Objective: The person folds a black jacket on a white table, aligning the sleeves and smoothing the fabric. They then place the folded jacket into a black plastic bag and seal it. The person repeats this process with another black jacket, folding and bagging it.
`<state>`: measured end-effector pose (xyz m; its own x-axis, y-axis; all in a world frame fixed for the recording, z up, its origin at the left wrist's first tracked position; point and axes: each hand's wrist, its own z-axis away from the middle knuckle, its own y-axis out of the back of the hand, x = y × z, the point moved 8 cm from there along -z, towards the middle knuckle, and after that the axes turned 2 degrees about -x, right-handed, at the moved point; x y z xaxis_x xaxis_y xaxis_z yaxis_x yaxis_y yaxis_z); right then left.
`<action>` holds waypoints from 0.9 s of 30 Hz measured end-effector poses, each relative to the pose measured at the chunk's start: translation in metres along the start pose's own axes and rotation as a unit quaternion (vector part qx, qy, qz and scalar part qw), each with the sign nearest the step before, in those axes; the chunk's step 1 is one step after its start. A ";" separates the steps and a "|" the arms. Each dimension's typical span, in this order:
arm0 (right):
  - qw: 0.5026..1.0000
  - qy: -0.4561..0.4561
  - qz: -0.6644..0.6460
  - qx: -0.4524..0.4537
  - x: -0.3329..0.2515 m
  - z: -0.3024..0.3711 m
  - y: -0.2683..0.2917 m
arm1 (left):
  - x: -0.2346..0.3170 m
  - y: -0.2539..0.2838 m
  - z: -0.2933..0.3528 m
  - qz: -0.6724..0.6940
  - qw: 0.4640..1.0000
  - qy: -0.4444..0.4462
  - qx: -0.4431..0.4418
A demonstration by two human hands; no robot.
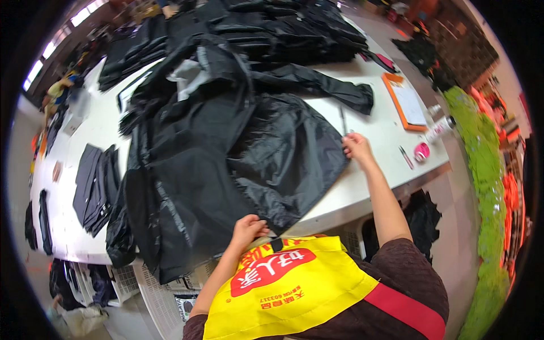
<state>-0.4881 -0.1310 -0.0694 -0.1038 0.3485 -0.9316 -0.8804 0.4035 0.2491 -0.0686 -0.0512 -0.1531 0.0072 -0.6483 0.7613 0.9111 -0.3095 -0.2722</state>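
A black jacket point(187, 147) lies spread on the white table, one front panel folded open so that its shiny lining point(283, 153) shows. My right hand point(357, 148) pinches the garment's edge at the right corner of that lining. At the table's near edge, my left hand point(249, 231) has its fingers closed on the lower hem. One sleeve point(334, 89) stretches out to the right. A thin dark stick-like tool point(343, 120) is just beyond my right hand; whether it touches the fingers is hard to tell.
Stacks of folded black garments point(272, 34) fill the far side of the table point(317, 218). To the right are an orange clipboard point(398, 102) with paper, a white bottle point(439, 129), a pink container point(421, 152) and small snips point(406, 157). Folded dark pieces point(93, 187) lie left.
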 end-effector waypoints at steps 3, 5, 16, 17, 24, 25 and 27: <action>0.919 0.115 0.320 0.198 0.031 -0.018 0.146 | 0.003 -0.002 0.003 -0.002 0.999 0.039 0.019; 0.867 0.104 0.430 0.231 0.031 -0.025 0.203 | 0.003 -0.001 0.003 0.004 0.998 0.051 0.027; 0.806 0.259 0.344 0.405 -0.048 -0.049 0.322 | -0.001 -0.002 0.002 0.007 0.996 0.065 0.067; 0.837 0.251 0.276 0.400 -0.032 -0.028 0.317 | 0.000 -0.004 0.001 0.005 0.996 0.062 0.067; 0.794 0.047 0.160 0.585 0.200 0.195 0.268 | -0.009 0.006 0.014 0.071 0.993 0.059 0.074; 0.795 -0.129 0.201 0.558 0.282 0.230 0.256 | -0.009 0.008 0.014 0.071 0.993 0.059 0.075; 0.795 -0.518 -0.160 0.271 0.490 0.325 0.169 | 0.011 -0.010 0.008 0.065 0.991 0.097 0.072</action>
<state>-0.5370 0.3826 -0.3974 0.7702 0.5512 -0.3210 -0.4267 0.8193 0.3830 -0.0743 -0.0497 -0.1375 0.0609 -0.8017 0.5947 0.9571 -0.1222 -0.2627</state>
